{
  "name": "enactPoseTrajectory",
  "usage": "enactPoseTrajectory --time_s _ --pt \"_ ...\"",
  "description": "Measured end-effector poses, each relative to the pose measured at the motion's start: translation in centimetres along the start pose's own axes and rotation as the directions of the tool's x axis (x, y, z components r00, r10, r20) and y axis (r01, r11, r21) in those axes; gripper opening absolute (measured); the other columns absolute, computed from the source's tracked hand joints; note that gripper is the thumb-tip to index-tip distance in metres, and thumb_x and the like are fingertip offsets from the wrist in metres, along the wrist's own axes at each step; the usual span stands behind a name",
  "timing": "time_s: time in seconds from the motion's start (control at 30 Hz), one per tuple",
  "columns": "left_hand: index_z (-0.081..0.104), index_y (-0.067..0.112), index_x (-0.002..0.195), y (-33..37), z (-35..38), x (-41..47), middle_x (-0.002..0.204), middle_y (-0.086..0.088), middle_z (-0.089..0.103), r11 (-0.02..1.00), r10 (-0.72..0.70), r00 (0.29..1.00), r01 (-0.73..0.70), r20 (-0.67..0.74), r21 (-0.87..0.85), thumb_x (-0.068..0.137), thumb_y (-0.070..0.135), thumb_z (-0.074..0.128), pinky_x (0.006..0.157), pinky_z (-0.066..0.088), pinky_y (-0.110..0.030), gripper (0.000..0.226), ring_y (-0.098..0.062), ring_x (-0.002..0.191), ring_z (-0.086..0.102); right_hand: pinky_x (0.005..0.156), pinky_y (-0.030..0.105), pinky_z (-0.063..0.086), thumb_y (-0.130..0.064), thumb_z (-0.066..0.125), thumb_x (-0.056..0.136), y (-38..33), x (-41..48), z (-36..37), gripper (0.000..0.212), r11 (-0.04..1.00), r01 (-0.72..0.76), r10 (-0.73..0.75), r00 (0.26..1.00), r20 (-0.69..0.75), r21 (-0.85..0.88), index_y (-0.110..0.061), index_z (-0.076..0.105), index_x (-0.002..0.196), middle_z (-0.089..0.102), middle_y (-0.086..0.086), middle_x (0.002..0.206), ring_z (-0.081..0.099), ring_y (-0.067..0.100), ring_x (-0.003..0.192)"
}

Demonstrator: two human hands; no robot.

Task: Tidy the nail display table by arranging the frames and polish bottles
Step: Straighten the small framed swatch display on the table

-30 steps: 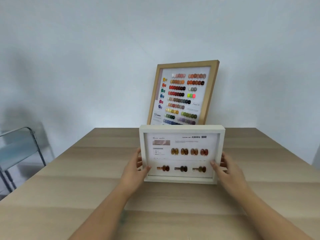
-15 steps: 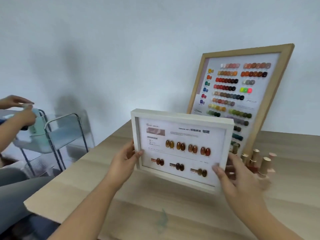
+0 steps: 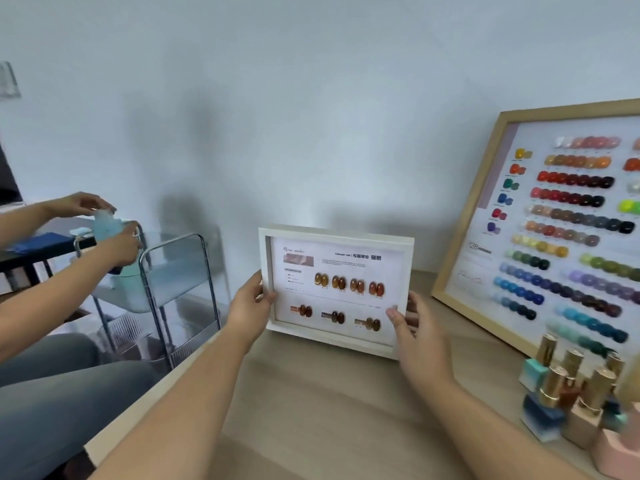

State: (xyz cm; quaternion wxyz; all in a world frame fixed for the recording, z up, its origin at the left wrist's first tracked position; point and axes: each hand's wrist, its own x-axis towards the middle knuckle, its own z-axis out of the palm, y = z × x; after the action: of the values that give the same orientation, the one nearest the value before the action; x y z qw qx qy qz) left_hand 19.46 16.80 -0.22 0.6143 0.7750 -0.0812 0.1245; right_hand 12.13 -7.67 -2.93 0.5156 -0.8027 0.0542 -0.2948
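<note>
While both hands grip its short sides, a white frame (image 3: 335, 289) stands on its lower edge near the table's (image 3: 322, 420) left rear corner, tilted slightly back. The left hand (image 3: 250, 306) clamps the left side, thumb on the front rim and fingers behind. The right hand (image 3: 414, 327) holds the right side low down, thumb pressed on the front rim near the bottom corner, fingers curled around the back. Behind the glass sits a white card with four pairs of amber nail samples in an upper row and three darker brown pairs below, with small printed text above.

To the right, well apart from the white frame, a big wooden frame (image 3: 464, 216) leans back toward the wall (image 3: 311, 98), filled with rows of coloured nail swatches; its right part runs out of view. At its foot, in the near right corner, a cluster of polish bottles (image 3: 568, 393) with gold caps stands close together, in teal, blue, beige and pink.

Left of the table, a clear chair (image 3: 173, 271) with a metal tube frame stands on the floor. Further left, another person's hands (image 3: 104, 230) hold a pale blue bottle, and grey-trousered legs show below
</note>
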Motion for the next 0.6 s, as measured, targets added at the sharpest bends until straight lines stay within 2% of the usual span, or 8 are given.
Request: enactPoseTrajectory --time_s 0.1,0.27,0.47,0.53,0.6 --pt "0.06 0.03 0.111 -1.2 0.3 1.8 0.101 0.003 0.069 1.0 -0.009 1.0 0.009 -0.012 -0.018 0.093 0.004 0.046 0.082 0.044 -0.024 0.035 -0.016 0.101 0.06 0.065 0.019 0.044 -0.037 0.058 0.088 0.9 2.0 1.0 0.041 0.999 -0.028 0.028 0.999 0.023 0.027 -0.031 0.048 0.127 0.055 -0.028 0.091 0.056 -0.007 0.085" --pt "0.061 0.034 0.108 -2.6 0.3 3.2 0.103 0.011 0.069 0.999 0.006 1.0 -0.006 0.0 -0.034 0.092 0.004 0.047 0.089 0.046 -0.029 0.036 -0.011 0.103 0.061 0.062 0.012 0.042 -0.032 0.061 0.087 1.5 3.2 1.6 0.034 0.997 -0.05 0.048 0.998 0.05 0.055 -0.036 0.049 0.119 0.055 -0.031 0.096 0.057 -0.01 0.082" --pt "0.059 0.034 0.109 -3.0 0.4 3.4 0.105 0.007 0.069 1.0 -0.002 1.0 0.002 -0.003 -0.006 0.093 0.007 0.048 0.097 0.045 -0.035 0.033 -0.013 0.107 0.06 0.066 0.017 0.044 -0.029 0.062 0.086 2.0 2.3 1.6 0.035 0.995 -0.073 0.066 0.992 0.11 0.061 -0.038 0.048 0.117 0.058 -0.023 0.103 0.057 -0.004 0.091" --pt "0.051 0.033 0.124 -3.0 0.4 3.6 0.116 0.005 0.064 0.999 -0.043 0.999 0.044 -0.025 0.029 0.093 0.012 0.05 0.098 0.042 -0.034 0.038 -0.015 0.112 0.056 0.071 0.018 0.044 -0.025 0.063 0.086 2.1 2.2 1.7 0.039 0.993 -0.088 0.077 0.989 0.126 0.082 -0.034 0.048 0.121 0.059 -0.021 0.104 0.057 -0.001 0.096" --pt "0.035 0.032 0.139 -2.7 0.4 3.2 0.129 -0.001 0.054 0.996 -0.088 0.994 0.089 -0.062 0.019 0.092 0.013 0.052 0.098 0.04 -0.033 0.054 -0.014 0.115 0.051 0.08 0.022 0.044 -0.023 0.064 0.086 2.0 1.9 1.3 0.046 0.991 -0.101 0.087 0.986 0.143 0.091 -0.033 0.045 0.126 0.06 -0.017 0.108 0.056 0.006 0.104"
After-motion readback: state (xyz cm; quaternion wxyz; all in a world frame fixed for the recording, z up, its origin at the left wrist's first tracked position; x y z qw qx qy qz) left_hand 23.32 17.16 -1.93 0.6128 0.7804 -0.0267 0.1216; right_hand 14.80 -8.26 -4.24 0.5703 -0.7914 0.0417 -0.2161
